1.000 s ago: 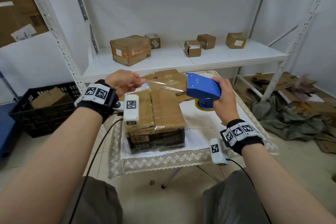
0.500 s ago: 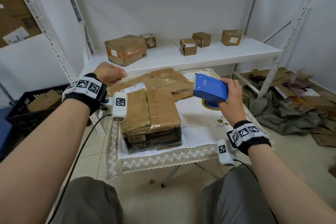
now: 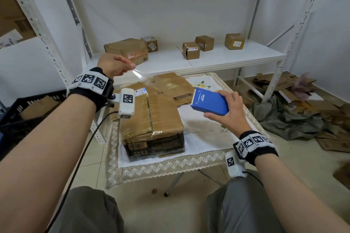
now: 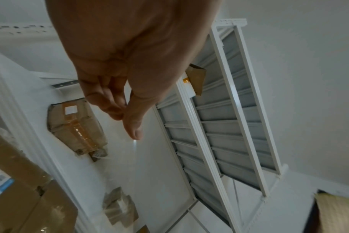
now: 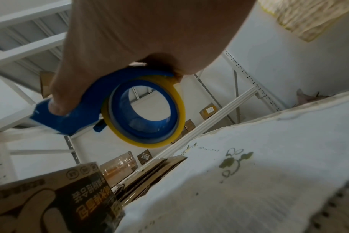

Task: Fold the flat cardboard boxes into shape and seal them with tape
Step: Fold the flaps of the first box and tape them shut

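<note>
honestly the clear tape [image 3: 139, 75] looks flimsy and clingy; left hand [image 3: 113, 64] seemingly pinches its free end, right hand [image 3: 227, 108] wraps the blue dispenser [image 3: 209, 101] above the box [image 3: 151, 117].

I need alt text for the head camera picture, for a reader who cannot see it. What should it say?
A person's left hand pinches the end of a clear tape strip raised above a taped cardboard box on a cloth-covered table, while the right hand grips a blue tape dispenser. Behind stands a white shelf with several small boxes.
</note>
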`<state>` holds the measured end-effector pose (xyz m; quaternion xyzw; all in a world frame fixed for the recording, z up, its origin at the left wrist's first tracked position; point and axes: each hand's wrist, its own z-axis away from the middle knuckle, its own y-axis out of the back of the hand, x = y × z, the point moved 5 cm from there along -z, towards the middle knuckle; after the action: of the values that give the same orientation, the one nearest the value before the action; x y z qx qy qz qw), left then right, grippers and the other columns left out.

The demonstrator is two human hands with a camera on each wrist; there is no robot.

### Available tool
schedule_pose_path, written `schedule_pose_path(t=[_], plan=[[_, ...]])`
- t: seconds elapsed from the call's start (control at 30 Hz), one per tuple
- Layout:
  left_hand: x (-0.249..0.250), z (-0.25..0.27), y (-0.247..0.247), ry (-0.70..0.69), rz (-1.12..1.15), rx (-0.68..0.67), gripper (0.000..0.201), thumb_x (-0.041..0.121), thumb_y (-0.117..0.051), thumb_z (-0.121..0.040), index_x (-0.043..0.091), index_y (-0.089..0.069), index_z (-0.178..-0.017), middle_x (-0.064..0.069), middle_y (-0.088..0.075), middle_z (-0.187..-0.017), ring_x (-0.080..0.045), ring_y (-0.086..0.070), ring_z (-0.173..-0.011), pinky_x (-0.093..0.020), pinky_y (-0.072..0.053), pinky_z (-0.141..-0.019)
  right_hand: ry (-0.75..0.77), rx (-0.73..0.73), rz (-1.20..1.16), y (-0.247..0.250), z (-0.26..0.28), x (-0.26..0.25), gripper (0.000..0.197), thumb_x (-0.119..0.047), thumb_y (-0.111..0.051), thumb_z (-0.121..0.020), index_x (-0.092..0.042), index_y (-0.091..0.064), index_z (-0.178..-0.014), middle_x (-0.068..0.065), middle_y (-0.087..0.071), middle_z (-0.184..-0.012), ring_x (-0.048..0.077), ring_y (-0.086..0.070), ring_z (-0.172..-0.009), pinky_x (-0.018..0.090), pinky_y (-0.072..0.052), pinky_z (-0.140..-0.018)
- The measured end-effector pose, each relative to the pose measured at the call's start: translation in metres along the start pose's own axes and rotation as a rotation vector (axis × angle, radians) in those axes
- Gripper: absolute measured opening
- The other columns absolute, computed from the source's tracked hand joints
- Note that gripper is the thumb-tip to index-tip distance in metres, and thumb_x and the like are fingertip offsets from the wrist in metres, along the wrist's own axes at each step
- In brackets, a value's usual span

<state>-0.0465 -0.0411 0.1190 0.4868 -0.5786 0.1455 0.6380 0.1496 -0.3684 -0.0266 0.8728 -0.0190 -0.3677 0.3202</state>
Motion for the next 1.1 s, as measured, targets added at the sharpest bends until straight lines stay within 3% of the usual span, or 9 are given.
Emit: schedule_pose_path(t=[0.1,0.23,0.43,0.63,0.7,0.83,0.9,1.0,1.1], plan=[[0.014,0.002,-0.005,-0.059,-0.005,0.047,0.019,0.008,-0.083,-0.08,0.017,-0.068,-0.073,-0.001,-0.069,-0.081,-0.01,-0.06,-0.073,-0.018,-0.046,-0.062,-0.02,0.017,0.017,0.003,0.0,-0.001,0.079,-0.073,-0.069,-0.064,-0.033,-0.056,-0.129,-0.004,-0.04,-0.107,0.009,-0.033,-0.103,0.019,-0.032,-0.085],[0.042,0.01,-0.014,-0.163,-0.024,0.086,0.021,0.009,-0.086,-0.076,0.019,-0.069,-0.071,0.002,-0.067,-0.075,-0.01,-0.06,-0.071,-0.019,-0.045,-0.061,-0.064,0.033,0.075,0.002,-0.001,-0.002,0.071,-0.058,-0.083,-0.068,-0.031,-0.058,-0.129,0.0,-0.046,-0.106,0.015,-0.036,-0.103,0.034,-0.04,-0.088],[0.094,0.043,-0.053,-0.389,-0.164,0.095,0.013,0.011,-0.085,-0.078,0.016,-0.073,-0.08,0.008,-0.067,-0.078,-0.004,-0.061,-0.073,-0.013,-0.046,-0.066,-0.287,0.076,0.208,-0.01,-0.006,-0.008,0.072,-0.059,-0.08,-0.072,-0.029,-0.056,-0.132,0.004,-0.049,-0.109,0.025,-0.043,-0.116,0.036,-0.043,-0.089],[0.102,0.071,-0.08,-0.547,-0.241,0.101,0.017,0.002,-0.077,-0.084,0.015,-0.068,-0.08,0.002,-0.068,-0.084,-0.004,-0.059,-0.074,-0.027,-0.057,-0.078,-0.513,-0.075,0.313,-0.016,-0.041,-0.015,0.072,-0.061,-0.075,-0.077,-0.021,-0.055,-0.133,0.014,-0.059,-0.121,0.035,-0.045,-0.124,0.039,-0.043,-0.086],[0.114,0.072,-0.064,-0.581,-0.211,0.158,0.02,0.001,-0.074,-0.085,0.018,-0.065,-0.08,0.009,-0.062,-0.082,0.001,-0.057,-0.073,-0.016,-0.053,-0.072,-0.615,-0.195,0.395,-0.02,-0.04,-0.001,0.071,-0.062,-0.074,-0.078,-0.017,-0.057,-0.13,0.016,-0.061,-0.123,0.034,-0.052,-0.117,0.039,-0.045,-0.088],[0.147,0.065,-0.026,-0.548,-0.279,0.079,0.014,0.008,-0.082,-0.081,0.012,-0.07,-0.087,0.01,-0.062,-0.074,0.009,-0.056,-0.056,-0.003,-0.042,-0.055,-0.868,-0.221,-0.037,-0.04,-0.018,0.033,0.068,-0.066,-0.071,-0.082,-0.005,-0.064,-0.113,0.016,-0.064,-0.114,0.033,-0.059,-0.099,0.038,-0.044,-0.08],[0.152,0.064,-0.024,-0.546,-0.351,0.008,0.022,0.013,-0.087,-0.076,0.01,-0.071,-0.091,0.005,-0.063,-0.076,0.004,-0.054,-0.059,-0.002,-0.041,-0.054,-0.909,-0.259,-0.032,-0.045,-0.013,0.036,0.064,-0.068,-0.069,-0.081,-0.006,-0.062,-0.096,0.018,-0.061,-0.11,0.034,-0.057,-0.099,0.043,-0.046,-0.083],[0.146,0.064,-0.022,-0.537,-0.375,-0.024,0.032,0.016,-0.092,-0.069,0.009,-0.069,-0.092,0.004,-0.058,-0.075,-0.004,-0.051,-0.063,-0.002,-0.039,-0.053,-0.811,-0.151,0.195,-0.038,-0.026,0.022,0.05,-0.051,-0.068,-0.089,-0.012,-0.063,-0.119,0.022,-0.043,-0.144,0.038,-0.039,-0.136,0.049,-0.031,-0.112],[0.143,0.061,-0.017,-0.527,-0.376,-0.021,0.035,0.018,-0.093,-0.067,0.01,-0.068,-0.09,0.005,-0.055,-0.074,-0.004,-0.049,-0.062,-0.002,-0.037,-0.051,-0.544,0.044,-0.455,-0.027,-0.049,-0.033,0.039,-0.034,-0.065,-0.098,-0.015,-0.063,-0.132,0.015,-0.058,-0.14,0.029,-0.057,-0.128,0.036,-0.044,-0.106]])
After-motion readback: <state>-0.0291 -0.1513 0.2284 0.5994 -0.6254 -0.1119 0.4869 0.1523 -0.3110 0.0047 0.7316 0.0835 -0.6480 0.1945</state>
